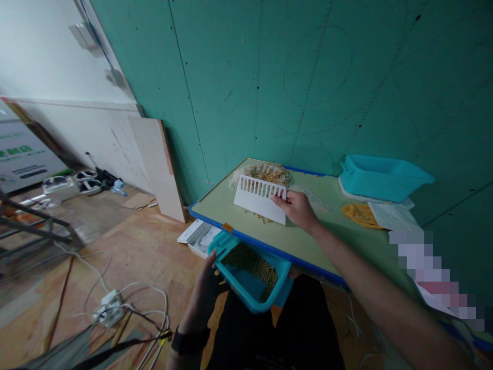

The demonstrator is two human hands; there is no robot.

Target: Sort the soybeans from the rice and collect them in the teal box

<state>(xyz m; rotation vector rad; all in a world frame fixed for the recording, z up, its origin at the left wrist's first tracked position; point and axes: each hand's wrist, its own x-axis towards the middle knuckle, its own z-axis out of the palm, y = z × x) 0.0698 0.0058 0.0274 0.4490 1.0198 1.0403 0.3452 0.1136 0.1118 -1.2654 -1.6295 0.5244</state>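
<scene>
My right hand [300, 209] is closed on the right end of a white plastic scraper [258, 200] with a row of slots along its top. The scraper stands tilted on the green tabletop [308, 241]. Just behind it lies a heap of tan, soybean-like beans [265, 172] mixed with pale grains, and a few loose beans [262, 218] lie in front. My left hand [208, 280] grips the left side of a turquoise plastic basin [252, 303], held under the table's front edge above my lap. Round beans [265, 270] cover part of its bottom.
Back right on the table are another turquoise basin [385, 177], a yellow cloth-like item [362, 215] and a white sheet [396, 218]. A green wall [239, 87] rises behind. On the floor at left lie a power strip [110, 308] and cables; a board [159, 169] leans nearby.
</scene>
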